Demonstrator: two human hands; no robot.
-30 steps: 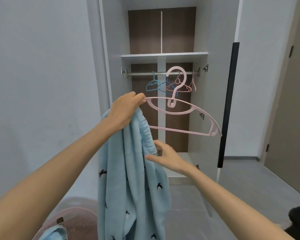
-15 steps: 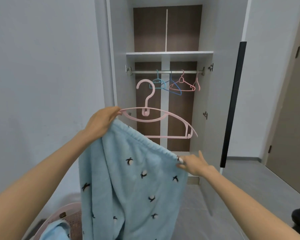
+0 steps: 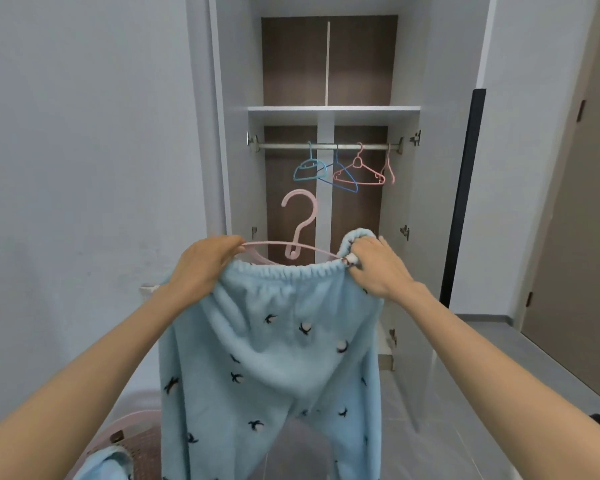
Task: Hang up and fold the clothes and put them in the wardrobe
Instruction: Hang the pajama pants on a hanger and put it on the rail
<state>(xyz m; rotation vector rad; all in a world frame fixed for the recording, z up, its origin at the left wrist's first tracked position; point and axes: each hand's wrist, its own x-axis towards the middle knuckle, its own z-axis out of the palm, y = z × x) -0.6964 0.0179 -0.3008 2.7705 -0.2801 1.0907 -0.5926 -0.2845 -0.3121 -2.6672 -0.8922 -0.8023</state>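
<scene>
Inspection finding: the left hand was clamped on the left end of the pink hanger, together with the waistband of the pale blue fleece trousers. The right hand pinched the waistband at the hanger's right end, evidently stretching the elastic across so the garment would stay put. The trousers hung before the open wardrobe, below its rail, not yet on it. Half a second earlier the right hand held the waistband lower, clear of that end. The hanger had since levelled and the waistband had been drawn taut.
</scene>
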